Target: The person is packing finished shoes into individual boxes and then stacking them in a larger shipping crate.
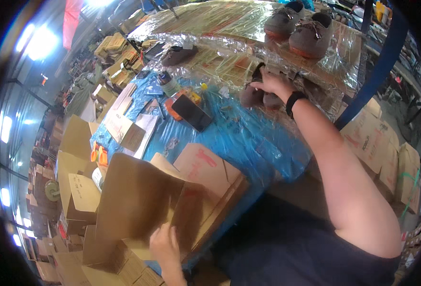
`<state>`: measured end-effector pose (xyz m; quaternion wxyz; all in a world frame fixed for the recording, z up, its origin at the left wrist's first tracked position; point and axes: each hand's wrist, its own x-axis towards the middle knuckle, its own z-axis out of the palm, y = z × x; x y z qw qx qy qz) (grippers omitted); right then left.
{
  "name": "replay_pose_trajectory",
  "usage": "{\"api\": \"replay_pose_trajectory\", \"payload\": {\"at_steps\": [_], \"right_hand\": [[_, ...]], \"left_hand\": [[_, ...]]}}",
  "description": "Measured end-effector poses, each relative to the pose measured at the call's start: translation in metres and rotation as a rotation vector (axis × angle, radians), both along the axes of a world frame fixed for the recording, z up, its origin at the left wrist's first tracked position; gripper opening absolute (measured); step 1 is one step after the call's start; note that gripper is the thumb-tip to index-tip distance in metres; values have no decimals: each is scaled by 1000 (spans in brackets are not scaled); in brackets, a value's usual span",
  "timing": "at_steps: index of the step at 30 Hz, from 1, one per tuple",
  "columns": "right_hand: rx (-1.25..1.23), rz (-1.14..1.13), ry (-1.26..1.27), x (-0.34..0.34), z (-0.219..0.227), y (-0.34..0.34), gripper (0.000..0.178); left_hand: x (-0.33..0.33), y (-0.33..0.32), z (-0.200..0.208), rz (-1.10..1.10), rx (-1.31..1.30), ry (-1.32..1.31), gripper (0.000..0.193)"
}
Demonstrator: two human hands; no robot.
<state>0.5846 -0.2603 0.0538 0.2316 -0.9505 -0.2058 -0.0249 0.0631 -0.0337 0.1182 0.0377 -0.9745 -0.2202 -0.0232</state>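
Observation:
On the far side of the work surface, my right hand (276, 85) is stretched out to a pair of dark grey shoes (252, 96). Its fingers are closed at the collar of one of them, and part of the pair is hidden behind the hand. Nearer to me stands an open cardboard box (139, 198) with its flaps raised. My left hand (165, 244) is at the near edge of this box, fingers curled over the cardboard.
Two grey shoes with reddish soles (310, 38) stand on plastic-wrapped cartons (210, 24); another dark shoe (179, 56) lies left of them. A phone (191, 112), a bottle (168, 83) and papers (146, 131) lie on blue plastic sheeting (267, 143). A blue post (377, 71) rises at right.

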Motion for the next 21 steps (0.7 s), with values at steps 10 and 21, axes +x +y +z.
{"api": "replay_pose_trajectory", "payload": {"at_steps": [10,21], "right_hand": [[1735,537,1267,-155,57,8,54],[1664,873,1454,-311,53,13,53]], "left_hand": [[38,-93,27,-63,-1160,-699,53],[57,-115,39,-41,-1937,-902,67]]}}
